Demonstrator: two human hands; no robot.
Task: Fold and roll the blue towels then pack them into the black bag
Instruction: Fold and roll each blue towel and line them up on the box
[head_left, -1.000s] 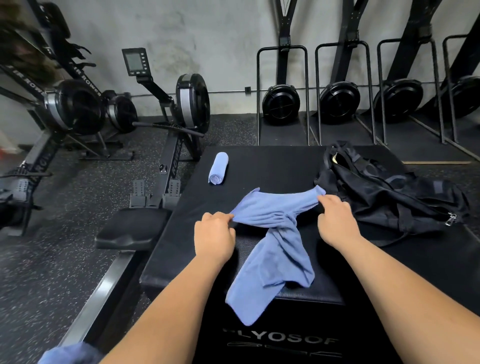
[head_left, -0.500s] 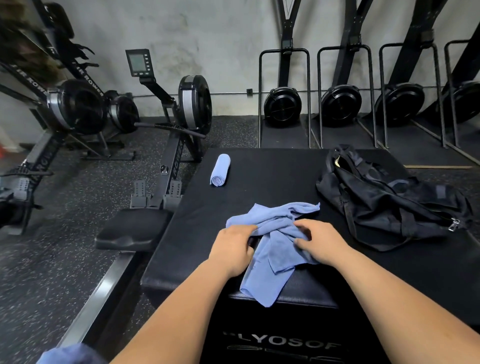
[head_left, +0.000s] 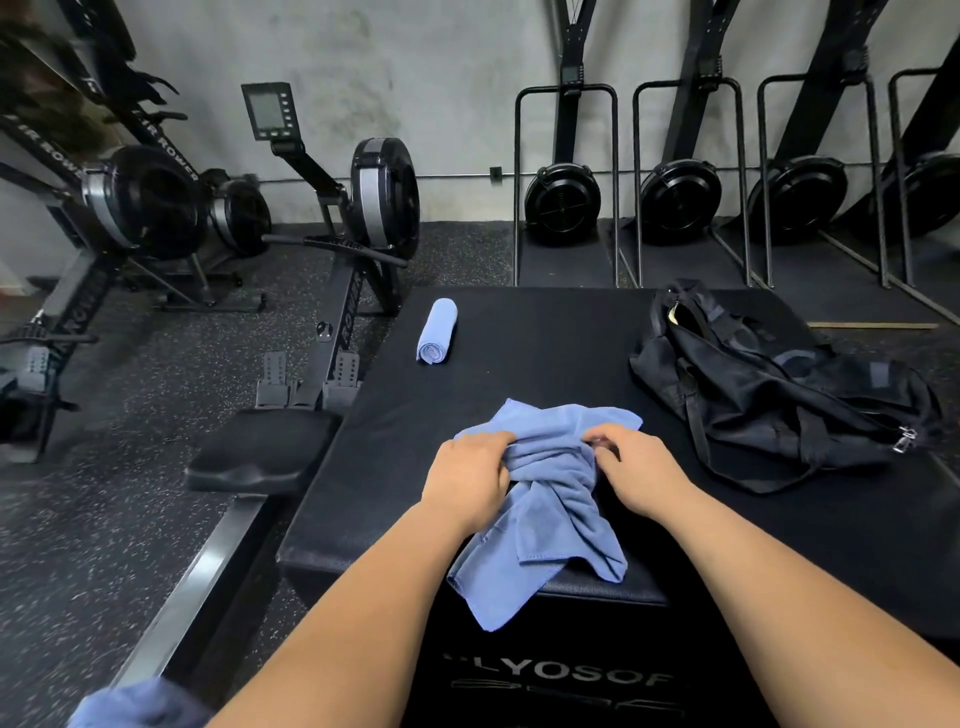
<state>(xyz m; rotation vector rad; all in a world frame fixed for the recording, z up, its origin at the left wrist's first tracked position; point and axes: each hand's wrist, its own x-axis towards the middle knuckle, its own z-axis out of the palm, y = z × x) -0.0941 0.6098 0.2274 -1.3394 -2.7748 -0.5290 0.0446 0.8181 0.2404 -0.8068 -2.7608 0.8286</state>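
Towel (head_left: 550, 499) bunched mid-frame — L hand (head_left: 470, 480), R hand (head_left: 641, 470) fingers curled gripping its top; prob. fold step — next: spread flat.

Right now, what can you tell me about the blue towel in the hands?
The blue towel is soft cloth, crumpled and bunched across its middle, not yet folded. It lies on the near part of the black plyo box, one end spread beyond the hands, the other drooping over the front edge. The left hand and right hand grip the bunch.
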